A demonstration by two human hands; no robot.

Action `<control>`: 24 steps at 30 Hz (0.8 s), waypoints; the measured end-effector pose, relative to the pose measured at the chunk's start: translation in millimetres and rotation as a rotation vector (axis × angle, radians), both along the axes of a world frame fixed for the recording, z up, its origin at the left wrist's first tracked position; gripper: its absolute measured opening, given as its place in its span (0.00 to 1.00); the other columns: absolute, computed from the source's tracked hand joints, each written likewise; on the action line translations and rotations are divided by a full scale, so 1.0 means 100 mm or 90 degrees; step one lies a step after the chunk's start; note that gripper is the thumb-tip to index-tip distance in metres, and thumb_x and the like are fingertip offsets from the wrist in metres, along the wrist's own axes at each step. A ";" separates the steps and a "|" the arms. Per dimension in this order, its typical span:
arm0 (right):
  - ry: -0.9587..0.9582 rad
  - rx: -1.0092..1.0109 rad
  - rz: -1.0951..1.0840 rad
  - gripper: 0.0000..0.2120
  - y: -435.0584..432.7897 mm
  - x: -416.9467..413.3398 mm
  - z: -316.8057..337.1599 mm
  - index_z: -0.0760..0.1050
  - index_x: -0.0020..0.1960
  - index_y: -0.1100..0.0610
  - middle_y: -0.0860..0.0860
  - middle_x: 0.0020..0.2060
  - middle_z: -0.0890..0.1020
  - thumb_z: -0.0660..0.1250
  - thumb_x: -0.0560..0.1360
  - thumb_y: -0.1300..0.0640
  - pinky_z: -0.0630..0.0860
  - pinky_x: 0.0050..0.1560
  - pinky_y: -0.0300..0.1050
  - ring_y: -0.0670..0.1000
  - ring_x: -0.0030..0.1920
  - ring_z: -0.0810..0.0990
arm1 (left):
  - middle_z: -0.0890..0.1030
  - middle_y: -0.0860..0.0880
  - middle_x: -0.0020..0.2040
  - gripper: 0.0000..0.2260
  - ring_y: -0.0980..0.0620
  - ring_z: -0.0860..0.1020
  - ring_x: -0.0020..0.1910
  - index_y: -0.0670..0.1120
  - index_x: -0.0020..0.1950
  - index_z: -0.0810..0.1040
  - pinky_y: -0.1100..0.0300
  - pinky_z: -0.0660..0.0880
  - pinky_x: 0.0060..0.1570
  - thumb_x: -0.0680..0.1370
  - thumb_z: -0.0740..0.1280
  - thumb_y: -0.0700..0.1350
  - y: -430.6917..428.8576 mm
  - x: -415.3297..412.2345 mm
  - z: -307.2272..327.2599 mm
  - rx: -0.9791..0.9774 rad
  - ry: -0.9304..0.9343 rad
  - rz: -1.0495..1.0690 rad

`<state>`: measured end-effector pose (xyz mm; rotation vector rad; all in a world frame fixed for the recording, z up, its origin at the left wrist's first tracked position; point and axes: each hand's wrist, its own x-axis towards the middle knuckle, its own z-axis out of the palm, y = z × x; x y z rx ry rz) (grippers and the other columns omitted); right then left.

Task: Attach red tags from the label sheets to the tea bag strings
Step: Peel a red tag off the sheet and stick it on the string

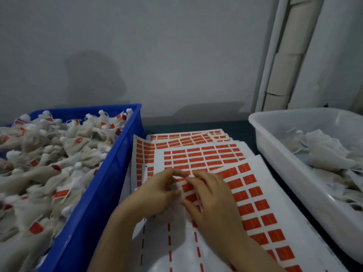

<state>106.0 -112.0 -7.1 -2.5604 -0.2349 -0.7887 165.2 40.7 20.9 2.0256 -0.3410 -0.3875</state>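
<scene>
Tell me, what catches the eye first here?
The red tags on white label sheets in the middle, where the left hand and right hand meet at the fingertips. On the left, a blue crate heaped with pale tea bags, many already tagged; on the right, a white tub holding more.

Left hand [155, 191], right hand [212, 197] (both bare)

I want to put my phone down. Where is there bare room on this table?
Bare dark tabletop shows behind the red-and-white label sheets, between the blue plastic crate and the white plastic tub; a narrow strip runs along the tub. Crowded: both bins hold tea bags, and the left hand and right hand are over the sheets.
</scene>
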 end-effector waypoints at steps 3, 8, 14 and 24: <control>-0.012 0.044 -0.009 0.20 0.01 0.03 -0.06 0.77 0.56 0.55 0.51 0.52 0.81 0.64 0.70 0.44 0.71 0.57 0.44 0.52 0.53 0.79 | 0.77 0.61 0.50 0.15 0.60 0.78 0.46 0.65 0.52 0.72 0.75 0.73 0.30 0.78 0.65 0.43 -0.03 -0.01 0.00 -0.005 -0.023 0.006; -0.013 0.094 0.024 0.15 0.01 0.07 -0.10 0.79 0.51 0.55 0.49 0.47 0.81 0.64 0.71 0.46 0.69 0.54 0.36 0.48 0.48 0.77 | 0.74 0.64 0.48 0.14 0.63 0.75 0.46 0.62 0.52 0.72 0.80 0.69 0.30 0.77 0.66 0.42 -0.07 -0.02 -0.06 -0.037 -0.049 0.016; -0.005 0.161 0.050 0.11 -0.01 0.08 -0.13 0.81 0.51 0.55 0.47 0.46 0.80 0.65 0.74 0.51 0.72 0.53 0.36 0.44 0.49 0.74 | 0.74 0.66 0.49 0.14 0.66 0.74 0.48 0.61 0.51 0.72 0.80 0.71 0.34 0.77 0.66 0.40 -0.09 -0.03 -0.09 -0.059 -0.066 0.015; -0.004 0.197 0.041 0.16 -0.05 0.07 -0.10 0.81 0.51 0.57 0.49 0.47 0.81 0.60 0.73 0.49 0.67 0.54 0.31 0.43 0.48 0.73 | 0.72 0.69 0.48 0.12 0.66 0.73 0.46 0.60 0.49 0.74 0.80 0.70 0.33 0.77 0.66 0.41 -0.10 -0.03 -0.11 -0.061 -0.063 0.039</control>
